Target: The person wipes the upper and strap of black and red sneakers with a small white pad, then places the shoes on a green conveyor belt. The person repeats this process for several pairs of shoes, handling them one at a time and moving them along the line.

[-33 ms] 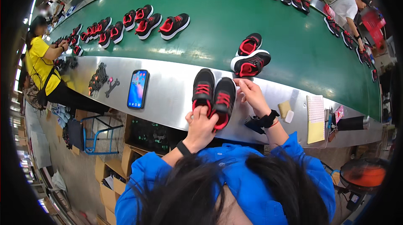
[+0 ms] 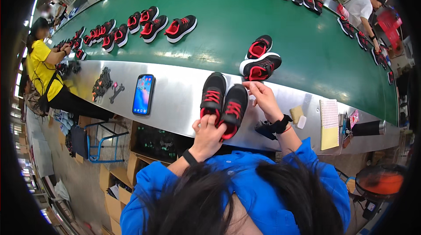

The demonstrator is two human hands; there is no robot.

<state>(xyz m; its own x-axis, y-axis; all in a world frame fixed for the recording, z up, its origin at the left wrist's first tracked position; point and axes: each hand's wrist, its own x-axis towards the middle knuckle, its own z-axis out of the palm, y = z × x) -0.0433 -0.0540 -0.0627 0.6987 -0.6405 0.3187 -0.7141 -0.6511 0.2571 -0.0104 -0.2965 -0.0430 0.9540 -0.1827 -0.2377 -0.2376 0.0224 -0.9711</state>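
A pair of black sneakers stands side by side over the metal ledge, toes away from me: the left sneaker (image 2: 213,94) and the right sneaker (image 2: 234,107), both with red laces and red lining. My left hand (image 2: 208,137) is closed on their heel ends, its fingers at the shoe openings. My right hand (image 2: 264,99) is beside the right sneaker's toe, fingertips at or very near it, with fingers apart and nothing visible held. Just beyond, on the green belt, rest two more matching sneakers, an upright one (image 2: 259,47) and a tilted one (image 2: 262,67).
A phone (image 2: 143,95) and black parts (image 2: 102,84) lie on the metal ledge (image 2: 175,81) at left. At right are a notepad (image 2: 330,123), a sponge-like block (image 2: 297,114) and a black cylinder (image 2: 367,129). More sneakers (image 2: 181,28) line the belt (image 2: 210,11); co-workers (image 2: 44,66) stand around it.
The held sneakers have turned very slightly, the right one's toe shifting a little to the right. My hands keep nearly the same places.
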